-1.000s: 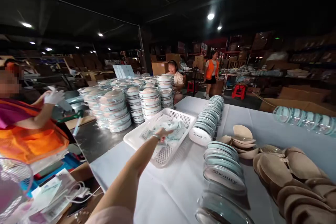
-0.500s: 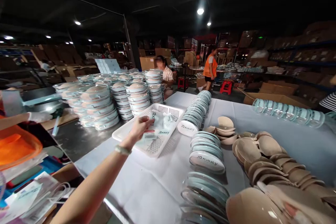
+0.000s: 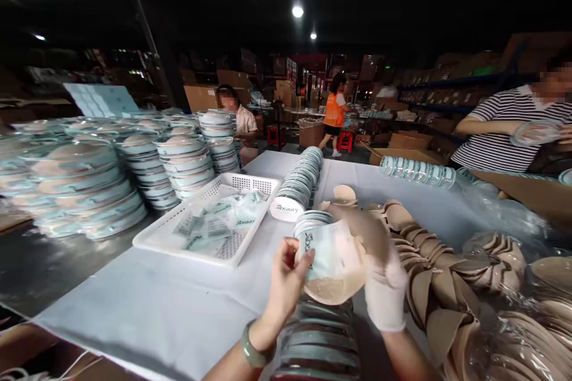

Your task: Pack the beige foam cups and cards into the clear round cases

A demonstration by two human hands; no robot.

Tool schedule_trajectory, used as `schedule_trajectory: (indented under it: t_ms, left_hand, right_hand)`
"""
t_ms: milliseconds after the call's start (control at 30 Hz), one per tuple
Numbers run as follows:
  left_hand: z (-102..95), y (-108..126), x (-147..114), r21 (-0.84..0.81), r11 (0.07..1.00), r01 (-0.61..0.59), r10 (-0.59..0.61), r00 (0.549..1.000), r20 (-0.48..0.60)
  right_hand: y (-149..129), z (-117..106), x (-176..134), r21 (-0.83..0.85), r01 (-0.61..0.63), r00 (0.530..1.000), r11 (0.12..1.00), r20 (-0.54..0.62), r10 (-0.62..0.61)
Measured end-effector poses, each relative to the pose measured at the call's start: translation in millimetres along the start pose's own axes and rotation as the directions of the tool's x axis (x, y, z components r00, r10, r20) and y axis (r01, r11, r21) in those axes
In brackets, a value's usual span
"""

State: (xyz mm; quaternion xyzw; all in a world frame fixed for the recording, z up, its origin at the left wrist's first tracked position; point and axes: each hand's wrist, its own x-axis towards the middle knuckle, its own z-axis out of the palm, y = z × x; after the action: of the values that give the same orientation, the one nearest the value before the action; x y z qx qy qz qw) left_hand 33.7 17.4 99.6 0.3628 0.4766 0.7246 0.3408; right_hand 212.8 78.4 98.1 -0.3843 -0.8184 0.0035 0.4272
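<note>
My left hand [image 3: 286, 280], bare with a bangle at the wrist, pinches a clear packet [image 3: 328, 244] printed "beauty". The packet lies against a beige bra cup [image 3: 337, 289]. My right hand [image 3: 388, 289], in a white glove, is closed on the bra cup's right side; motion smears its fingers. Directly below both hands runs a row of round clear cases [image 3: 319, 339]. A white perforated basket [image 3: 179, 255] with several similar packets in it stands to the left of my left hand. Beige bra cups [image 3: 447, 286] lie nested in rows right of my glove.
Tall stacks of filled round cases [image 3: 89, 190] stand at the left. A row of cases [image 3: 295, 187] extends toward the back of the white-covered table [image 3: 179, 309]. At the right, a person in a striped shirt [image 3: 504, 125] holds a case. Open cardboard [image 3: 527, 190] lies near them.
My left hand has moved right from the basket, bringing a packet. My gloved right hand has come up with a bra cup, and the two now meet. The view has turned right.
</note>
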Motion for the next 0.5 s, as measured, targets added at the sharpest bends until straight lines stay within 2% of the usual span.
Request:
schedule_trajectory:
  t_ms: [67,167,200,233,300,333,367,400,467,500]
  left_hand:
    - [-8.7,8.8,10.6,-0.003,1.0,-0.016,0.016,0.999,-0.031]
    - [-13.5,29.9,22.8,-0.003,0.998,0.07,-0.07,0.994,0.078]
    - [-11.4,36.1,26.4,0.001,0.998,0.068,-0.067,0.989,0.129]
    - [-7.6,41.0,30.1,-0.001,0.999,0.043,-0.042,0.985,0.168]
    - [2.4,46.8,37.8,-0.041,0.999,-0.026,0.033,0.983,0.18]
    - [7.0,47.7,41.9,-0.067,0.997,-0.038,0.049,0.985,0.168]
    - [10.6,47.7,46.2,-0.088,0.996,-0.027,0.041,0.985,0.167]
    - [12.4,46.8,50.6,-0.102,0.995,0.004,0.016,0.982,0.189]
    - [10.3,42.4,59.9,-0.095,0.989,0.115,-0.078,0.941,0.329]
    - [6.6,38.5,64.8,-0.083,0.98,0.179,-0.128,0.896,0.425]
  right_hand:
    - [-3.9,-11.5,5.3,-0.018,0.241,0.97,0.97,-0.022,-0.241]
    - [-9.2,-22.1,16.9,0.03,0.565,0.821,0.824,0.082,-0.566]
    - [-11.1,-22.2,21.3,0.04,0.613,0.782,0.789,0.116,-0.613]
    - [-12.7,-20.4,25.2,0.03,0.63,0.767,0.776,0.134,-0.627]
    - [-12.8,-12.0,30.1,-0.073,0.652,0.757,0.755,0.127,-0.641]
    - [-10.1,-6.4,30.6,-0.139,0.65,0.76,0.747,0.119,-0.639]
    - [-5.0,-0.7,30.0,-0.191,0.612,0.79,0.768,0.1,-0.605]
    - [2.6,4.7,28.9,-0.224,0.539,0.84,0.812,0.077,-0.537]
    - [23.8,13.0,27.7,-0.227,0.346,0.938,0.911,0.046,-0.345]
    - [36.2,16.0,28.9,-0.22,0.257,0.966,0.941,0.033,-0.256]
